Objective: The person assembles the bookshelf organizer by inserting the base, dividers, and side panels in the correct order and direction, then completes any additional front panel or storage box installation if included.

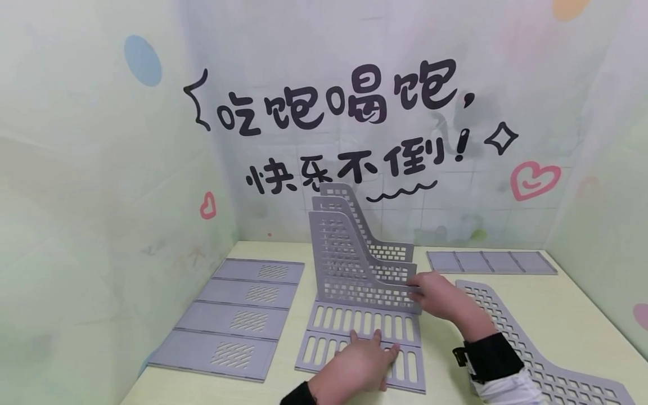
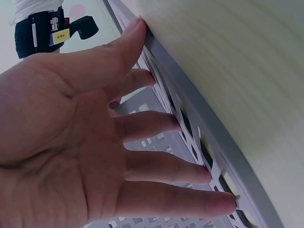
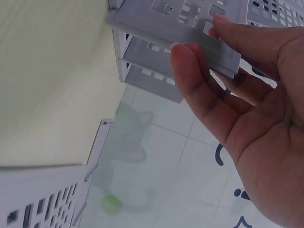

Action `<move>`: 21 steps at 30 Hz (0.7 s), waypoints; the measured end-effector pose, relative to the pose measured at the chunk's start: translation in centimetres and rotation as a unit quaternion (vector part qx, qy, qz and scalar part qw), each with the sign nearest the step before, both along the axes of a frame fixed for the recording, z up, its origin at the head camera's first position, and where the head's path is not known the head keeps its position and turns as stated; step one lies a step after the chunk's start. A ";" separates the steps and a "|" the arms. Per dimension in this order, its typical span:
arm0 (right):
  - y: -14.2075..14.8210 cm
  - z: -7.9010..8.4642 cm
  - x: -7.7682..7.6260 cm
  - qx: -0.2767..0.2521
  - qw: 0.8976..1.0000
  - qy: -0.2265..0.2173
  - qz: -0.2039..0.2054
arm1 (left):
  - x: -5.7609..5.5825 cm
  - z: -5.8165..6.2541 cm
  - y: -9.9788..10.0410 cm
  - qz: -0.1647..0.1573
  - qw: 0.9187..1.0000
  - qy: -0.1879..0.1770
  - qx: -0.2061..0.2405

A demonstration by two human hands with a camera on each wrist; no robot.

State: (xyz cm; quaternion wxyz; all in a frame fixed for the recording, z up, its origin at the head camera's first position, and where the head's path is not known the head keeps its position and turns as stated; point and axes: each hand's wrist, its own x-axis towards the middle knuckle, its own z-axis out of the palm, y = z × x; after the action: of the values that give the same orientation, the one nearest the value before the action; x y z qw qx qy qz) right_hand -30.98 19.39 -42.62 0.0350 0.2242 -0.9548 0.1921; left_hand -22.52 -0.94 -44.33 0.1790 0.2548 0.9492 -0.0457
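The right hand (image 1: 439, 295) pinches the nearest perforated divider (image 1: 340, 264), apparently fitting it to the slotted base (image 1: 415, 332), which the left hand (image 1: 361, 360), fingers spread, should next steady for firm pressing.

Matt grey plastic over pale wood grain

The upright panels (image 1: 356, 270) look like thin, rigid plastic, smooth and matt, with a soft sheen in the right wrist view. The slotted base (image 1: 331, 334), the ribbed board (image 1: 217, 316) and the loose panel (image 1: 523, 344) share that dull plastic finish. The table (image 1: 440, 360) has a smooth, wood-grained surface. The printed wall sheet (image 1: 354, 34) resembles lightly creased cloth, non-glossy. The wrist strap (image 1: 493, 357) looks like matt black fabric; the sleeve (image 1: 511, 388), soft white cloth.
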 end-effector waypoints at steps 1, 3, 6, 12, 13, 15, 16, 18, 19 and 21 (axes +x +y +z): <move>-0.1 0.0 0.0 -0.001 1.000 0.000 0.005 | 0.0 0.0 0.0 -0.009 1.000 0.005 -0.003; -0.5 0.1 0.0 0.002 1.000 0.003 0.017 | 0.0 0.0 -0.1 -0.024 1.000 0.013 -0.009; -0.8 0.1 0.1 0.011 1.000 0.005 0.022 | 0.1 0.0 -0.2 -0.033 0.999 0.017 -0.011; 0.2 -0.1 0.3 -0.027 0.999 -0.033 0.012 | 0.4 -0.3 -0.3 0.000 1.000 -0.001 0.012; 0.6 -0.1 0.3 -0.039 0.998 -0.047 0.012 | 0.5 -0.4 -0.3 0.008 1.000 -0.004 0.017; 1.7 0.1 0.3 -0.056 0.996 -0.066 0.012 | 0.7 -0.5 -0.3 0.024 0.999 -0.008 0.027; 2.4 0.2 0.2 -0.061 0.996 -0.070 0.012 | 0.8 -0.5 -0.3 0.034 0.999 -0.012 0.033; 4.2 0.5 0.1 -0.066 0.995 -0.072 0.004 | 0.9 -0.6 -0.3 0.042 0.998 -0.013 0.034; 5.2 0.6 0.1 -0.065 0.995 -0.070 -0.003 | 1.0 -0.6 -0.3 0.045 0.998 -0.016 0.035; 7.5 0.8 0.1 -0.053 0.996 -0.069 -0.036 | 1.1 -0.6 -0.3 0.060 0.997 -0.024 0.040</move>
State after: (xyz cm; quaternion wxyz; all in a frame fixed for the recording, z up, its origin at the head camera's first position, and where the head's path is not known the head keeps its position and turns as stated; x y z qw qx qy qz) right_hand -30.91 26.86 -41.82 -0.0125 0.1737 -0.9508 0.2563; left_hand -21.45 -1.28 -44.89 0.1935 0.2056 0.9593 0.0091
